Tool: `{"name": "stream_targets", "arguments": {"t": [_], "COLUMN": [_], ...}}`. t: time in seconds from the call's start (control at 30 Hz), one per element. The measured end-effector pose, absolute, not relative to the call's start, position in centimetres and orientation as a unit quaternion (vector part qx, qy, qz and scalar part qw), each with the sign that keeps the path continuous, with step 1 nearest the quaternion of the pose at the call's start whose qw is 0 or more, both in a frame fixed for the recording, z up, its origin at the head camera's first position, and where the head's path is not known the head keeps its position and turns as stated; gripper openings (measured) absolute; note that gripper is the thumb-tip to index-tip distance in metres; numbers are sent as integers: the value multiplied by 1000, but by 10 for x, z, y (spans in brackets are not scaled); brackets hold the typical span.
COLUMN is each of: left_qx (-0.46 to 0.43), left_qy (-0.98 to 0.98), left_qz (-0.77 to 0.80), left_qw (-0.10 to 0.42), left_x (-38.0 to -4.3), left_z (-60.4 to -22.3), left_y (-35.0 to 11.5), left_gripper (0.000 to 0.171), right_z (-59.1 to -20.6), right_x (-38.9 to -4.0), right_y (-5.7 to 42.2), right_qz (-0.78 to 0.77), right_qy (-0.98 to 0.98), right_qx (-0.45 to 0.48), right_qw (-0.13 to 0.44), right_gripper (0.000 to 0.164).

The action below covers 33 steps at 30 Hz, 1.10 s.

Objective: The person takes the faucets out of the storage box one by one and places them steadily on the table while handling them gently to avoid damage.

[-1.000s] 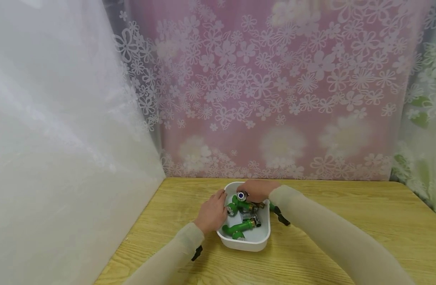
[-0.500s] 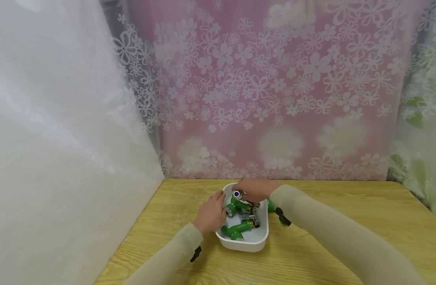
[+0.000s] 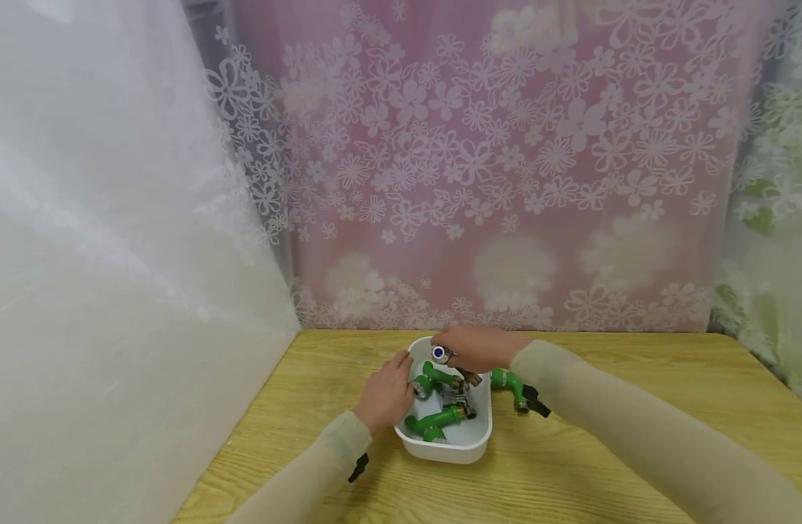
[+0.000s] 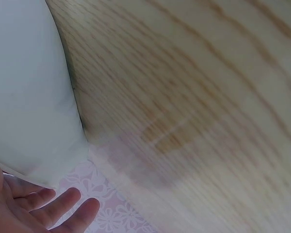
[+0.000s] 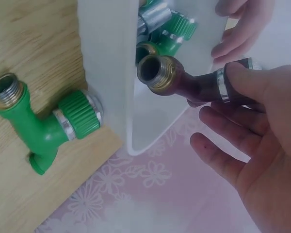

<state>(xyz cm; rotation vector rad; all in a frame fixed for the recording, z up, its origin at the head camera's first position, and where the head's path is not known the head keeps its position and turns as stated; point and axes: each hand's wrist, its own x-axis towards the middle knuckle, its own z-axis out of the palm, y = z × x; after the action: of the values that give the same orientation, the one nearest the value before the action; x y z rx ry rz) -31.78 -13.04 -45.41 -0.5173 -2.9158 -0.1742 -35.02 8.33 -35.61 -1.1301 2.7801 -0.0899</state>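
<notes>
My right hand (image 3: 476, 348) holds a dark brown tap (image 5: 201, 87) between thumb and fingers over the far right part of a white basin (image 3: 450, 453). The tap's threaded brass mouth faces away from the palm in the right wrist view, and its round end with a blue centre (image 3: 439, 354) shows in the head view. My left hand (image 3: 386, 393) rests at the basin's left rim, its fingers fairly straight and slightly spread in the left wrist view. Inside the basin lie a green tap (image 3: 437, 420), another green tap (image 3: 443, 377) and a chrome fitting (image 3: 455, 399), partly overlapping.
Another green tap (image 5: 39, 128) lies on the wooden table (image 3: 604, 407), just outside the basin's right wall and partly hidden by my right wrist in the head view. A pink flowered curtain (image 3: 506, 182) hangs behind the table, and a pale sheet (image 3: 113, 255) hangs at the left.
My right hand has shifted slightly with the brown tap, and its forearm has moved right. More of the green tap outside the basin now shows. The left hand stays at the rim.
</notes>
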Motion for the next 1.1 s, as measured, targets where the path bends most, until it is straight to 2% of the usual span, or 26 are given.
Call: {"name": "stream_targets", "arguments": {"t": [0.47,1.1], "left_qx": [-173,-180], "left_qy": [-980,-977], "left_qz": [-59,-69], "left_qw": [84,86], "left_x": [-316,-316], "left_z": [-455,-453], "left_y": [-129,-130], "left_gripper": [50,50], "right_z": [-341,-346], "right_x": [-334,-320], "right_y": [111,161], "right_qz": [-46,-49], "right_qy": [923,925], "right_qx": [-375,-376], "right_qw": [72,32], "right_gripper": [47,40]}}
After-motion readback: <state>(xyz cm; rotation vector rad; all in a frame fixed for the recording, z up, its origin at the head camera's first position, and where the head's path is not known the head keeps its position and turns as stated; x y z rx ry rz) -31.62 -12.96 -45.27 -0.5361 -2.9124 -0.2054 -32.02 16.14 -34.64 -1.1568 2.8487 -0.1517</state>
